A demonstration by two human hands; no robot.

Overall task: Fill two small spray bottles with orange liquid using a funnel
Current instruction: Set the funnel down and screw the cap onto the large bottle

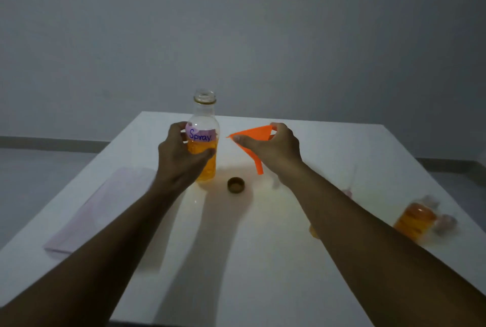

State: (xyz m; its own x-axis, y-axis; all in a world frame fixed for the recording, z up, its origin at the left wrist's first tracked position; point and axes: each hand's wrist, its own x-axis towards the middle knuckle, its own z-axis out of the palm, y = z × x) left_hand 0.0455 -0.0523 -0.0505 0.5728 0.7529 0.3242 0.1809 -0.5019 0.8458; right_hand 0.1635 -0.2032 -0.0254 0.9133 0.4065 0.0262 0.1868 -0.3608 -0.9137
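Note:
A clear bottle [204, 116] with a purple "Spray" label stands uncapped on the white table [263, 261], roughly half full of orange liquid. My left hand [181, 158] is wrapped around its middle. My right hand [276, 148] holds an orange funnel [256, 135] by its rim, just right of the bottle and above the table, spout pointing down. A small spray bottle [414, 220] with orange liquid lies blurred at the right. Another small orange-filled bottle [313, 232] shows only as a sliver behind my right forearm.
A dark bottle cap [236, 185] lies on the table between my hands. A folded pale pink cloth [100, 208] lies along the left side. The table's far edge meets a grey wall.

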